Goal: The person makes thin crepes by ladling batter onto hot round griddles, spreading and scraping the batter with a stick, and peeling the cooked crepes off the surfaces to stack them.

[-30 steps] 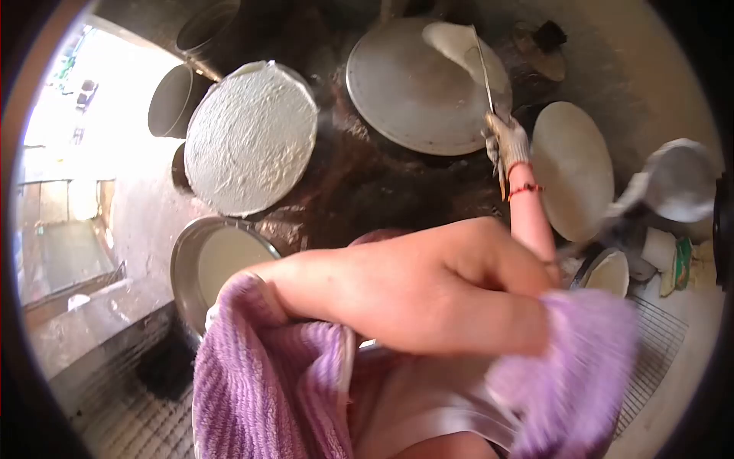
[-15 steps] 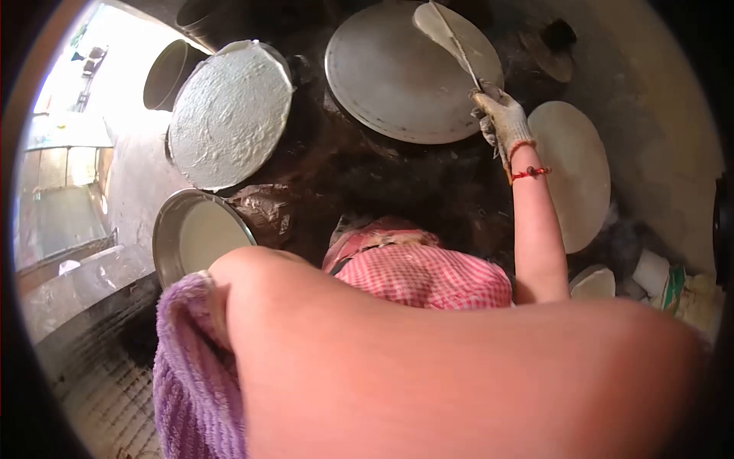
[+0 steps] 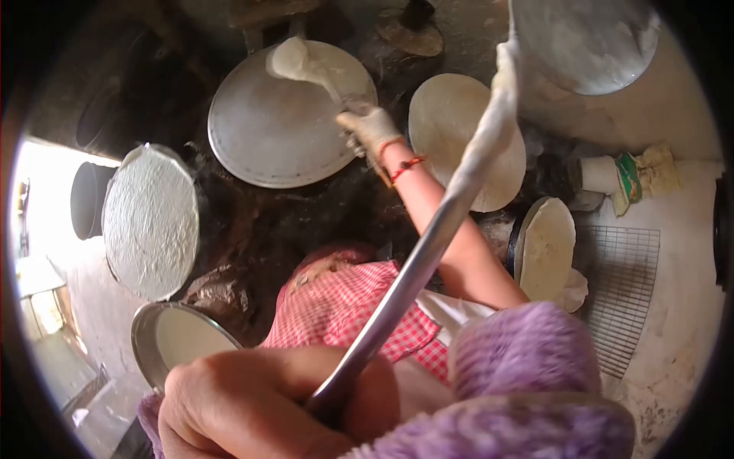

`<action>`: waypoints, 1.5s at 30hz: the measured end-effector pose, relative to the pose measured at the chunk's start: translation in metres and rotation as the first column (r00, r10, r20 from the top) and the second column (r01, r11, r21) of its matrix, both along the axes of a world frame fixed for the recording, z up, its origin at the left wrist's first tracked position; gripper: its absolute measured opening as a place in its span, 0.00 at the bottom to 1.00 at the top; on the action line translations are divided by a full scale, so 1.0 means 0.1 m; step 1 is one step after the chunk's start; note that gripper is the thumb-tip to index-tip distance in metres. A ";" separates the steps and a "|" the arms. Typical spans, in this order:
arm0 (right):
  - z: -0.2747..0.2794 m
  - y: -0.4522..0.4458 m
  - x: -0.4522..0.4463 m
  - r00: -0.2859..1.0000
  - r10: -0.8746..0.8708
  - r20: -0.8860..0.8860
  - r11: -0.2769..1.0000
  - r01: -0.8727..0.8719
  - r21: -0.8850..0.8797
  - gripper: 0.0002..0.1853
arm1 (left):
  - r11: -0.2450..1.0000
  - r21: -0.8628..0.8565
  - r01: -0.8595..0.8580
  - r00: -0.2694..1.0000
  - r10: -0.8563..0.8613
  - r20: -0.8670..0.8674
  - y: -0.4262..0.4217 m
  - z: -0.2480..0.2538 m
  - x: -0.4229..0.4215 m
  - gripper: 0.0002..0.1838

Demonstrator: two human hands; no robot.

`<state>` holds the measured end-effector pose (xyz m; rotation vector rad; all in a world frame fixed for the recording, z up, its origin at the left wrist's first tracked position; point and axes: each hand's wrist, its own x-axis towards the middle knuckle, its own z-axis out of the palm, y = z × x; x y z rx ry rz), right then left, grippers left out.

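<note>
My right hand (image 3: 368, 130), in a dirty white knitted glove, is closed around the handle of a spreader (image 3: 302, 65). The spreader's pale, flat end rests over the large round griddle (image 3: 283, 130). At the lower left my left arm is sharply bent close to the camera. A long metal ladle handle (image 3: 428, 252) rises out of my left hand (image 3: 267, 382), slanting up to the right. White batter coats its upper end, but the left fingers are mostly hidden. Thin batter stands in the steel basin (image 3: 138, 336) beside that arm.
A round surface (image 3: 151, 222) spread with white batter is at the left. Pale discs (image 3: 459, 138) lie right of the griddle, one on a dark round plate (image 3: 547, 249) beside a wire rack (image 3: 619, 291). At the upper right is a shiny round metal thing (image 3: 589, 42).
The view has swung right, bringing in the wire rack. My left arm has drawn back to the lower left, and the ladle handle has appeared. My right hand still holds the spreader over the griddle.
</note>
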<state>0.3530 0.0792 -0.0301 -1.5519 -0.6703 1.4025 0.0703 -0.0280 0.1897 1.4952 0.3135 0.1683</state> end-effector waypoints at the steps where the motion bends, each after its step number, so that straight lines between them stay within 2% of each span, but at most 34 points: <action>1: -0.01 0.04 -0.15 0.999 0.015 0.042 1.000 -0.014 -0.021 0.28 | 1.000 -0.004 0.005 1.000 -0.005 0.000 0.02 -0.01 0.00 0.19; 5: 0.19 0.00 -0.49 0.985 0.136 0.104 0.991 -0.135 -0.014 0.28 | 1.000 -0.030 0.002 1.000 -0.001 0.021 0.09 -0.02 -0.05 0.20; 8: 0.15 -0.33 -0.12 0.991 0.003 0.131 1.000 -0.001 -0.016 0.26 | 0.999 -0.035 0.002 0.997 0.001 0.076 0.09 -0.02 -0.01 0.21; 9: 0.06 -0.40 0.01 0.992 -0.106 0.074 0.994 0.107 -0.013 0.25 | 0.999 -0.039 -0.011 0.995 0.015 0.100 0.10 -0.04 0.00 0.21; 11: -0.35 -0.39 0.05 0.992 -0.055 0.109 0.992 0.067 -0.111 0.26 | 0.998 -0.056 -0.042 0.991 0.049 0.125 0.15 -0.05 0.06 0.21; 13: -0.14 -0.43 -0.49 0.993 -0.004 0.119 0.996 0.015 -0.093 0.25 | 0.988 -0.098 -0.118 0.985 0.130 0.117 0.21 -0.06 0.03 0.22; 16: -0.07 -0.43 -0.60 0.983 0.139 0.118 0.988 -0.130 -0.077 0.26 | 0.892 -0.224 -0.394 0.916 0.401 -0.014 0.27 -0.14 -0.14 0.22; 18: 0.12 -0.58 -0.35 0.991 0.114 0.076 0.992 -0.108 -0.071 0.25 | 0.739 -0.303 -0.602 0.798 0.570 -0.196 0.25 -0.29 -0.42 0.26; 19: 0.10 -0.62 -0.19 0.987 0.014 0.161 0.998 -0.003 -0.068 0.24 | 0.590 -0.382 -0.711 0.681 0.714 -0.165 0.18 -0.42 -0.59 0.27; 21: -0.27 -0.46 0.21 0.996 -0.083 -0.028 0.996 0.084 0.026 0.24 | 0.325 -0.427 -0.844 0.427 0.888 -0.168 0.10 -0.69 -0.88 0.30; 22: -0.23 -0.34 0.11 0.997 -0.068 0.047 0.998 0.069 -0.009 0.24 | 0.187 -0.441 -0.878 0.293 0.938 -0.186 0.05 -0.86 -1.06 0.33; 23: -0.13 -0.18 -0.03 0.997 0.007 0.078 0.998 -0.002 -0.060 0.23 | 0.133 -0.562 -0.816 0.237 0.965 -0.115 0.01 -1.09 -1.29 0.30; 24: -0.01 -0.02 -0.20 0.991 0.110 0.079 0.992 -0.105 -0.068 0.24 | 0.131 -0.665 -0.735 0.183 0.983 -0.008 -0.03 -1.35 -1.51 0.23; 25: 0.04 0.06 -0.33 0.973 0.220 0.074 0.973 -0.214 -0.087 0.24 | 0.031 -0.684 -0.729 0.082 0.996 -0.043 -0.10 -1.48 -1.61 0.22; 26: 0.01 0.08 -0.42 0.963 0.259 0.079 0.964 -0.252 -0.090 0.25 | -0.068 -0.702 -0.709 -0.026 0.997 -0.071 -0.16 -1.55 -1.72 0.21; 27: 0.03 0.06 -0.41 0.956 0.280 0.086 0.959 -0.274 -0.074 0.24 | -0.158 -0.724 -0.672 -0.136 0.987 -0.089 -0.18 -1.56 -1.79 0.21; 29: 0.07 -0.14 -0.22 0.930 0.353 0.105 0.936 -0.350 -0.048 0.24 | -0.158 -0.716 -0.680 -0.231 0.973 0.005 -0.31 -1.43 -1.73 0.21; 31: 0.07 -0.23 0.15 0.967 0.223 0.121 0.974 -0.217 -0.060 0.25 | -0.217 -0.640 -0.737 -0.316 0.948 0.043 -0.37 -1.28 -1.64 0.21; 32: -0.13 -0.06 0.39 0.977 0.168 0.133 0.985 -0.161 -0.064 0.26 | -0.225 -0.478 -0.849 -0.285 0.957 0.057 -0.39 -1.31 -1.66 0.21; 33: -0.33 0.11 0.58 0.986 0.086 0.145 0.994 -0.077 -0.073 0.26 | -0.227 -0.482 -0.846 -0.280 0.959 0.040 -0.29 -1.32 -1.60 0.21; 34: -0.20 0.26 0.53 0.975 0.109 0.196 0.990 -0.089 -0.106 0.25 | -0.229 -0.488 -0.842 -0.269 0.963 0.013 -0.20 -1.34 -1.50 0.21; 35: -0.17 0.39 0.46 0.963 0.201 0.183 0.978 -0.187 -0.092 0.24 | -0.252 -0.488 -0.836 -0.274 0.961 -0.029 -0.22 -1.36 -1.44 0.21; 36: 0.01 0.47 0.25 0.941 0.295 0.167 0.954 -0.280 -0.108 0.25 | -0.163 -0.488 -0.857 -0.168 0.985 -0.034 -0.21 -1.39 -1.47 0.21; 39: 0.29 0.37 -0.14 0.842 0.494 0.218 0.868 -0.460 -0.188 0.27 | -0.227 -0.474 -0.851 -0.200 0.974 -0.107 -0.12 -1.34 -1.32 0.21; 41: 0.39 0.21 -0.02 0.741 0.631 0.231 0.775 -0.594 -0.215 0.25 | -0.226 -0.463 -0.857 -0.219 0.973 -0.070 -0.09 -1.25 -1.25 0.21; 42: -0.44 0.27 0.47 0.500 0.386 0.775 0.614 -0.766 0.189 0.25 | -0.234 -0.455 -0.859 -0.235 0.970 -0.055 -0.09 -1.23 -1.23 0.21; 43: -0.29 0.24 0.69 0.659 0.512 0.551 0.760 -0.647 0.067 0.23 | -0.214 -0.455 -0.865 -0.217 0.975 -0.046 -0.14 -1.24 -1.26 0.21; 44: -0.08 0.28 0.84 0.871 0.418 0.258 0.902 -0.431 -0.008 0.20 | -0.190 -0.456 -0.869 -0.198 0.980 -0.030 -0.17 -1.27 -1.31 0.21; 45: -0.05 0.47 0.92 0.902 0.231 0.364 0.969 -0.245 -0.006 0.18 | -0.153 -0.452 -0.879 -0.166 0.986 -0.010 -0.13 -1.30 -1.35 0.20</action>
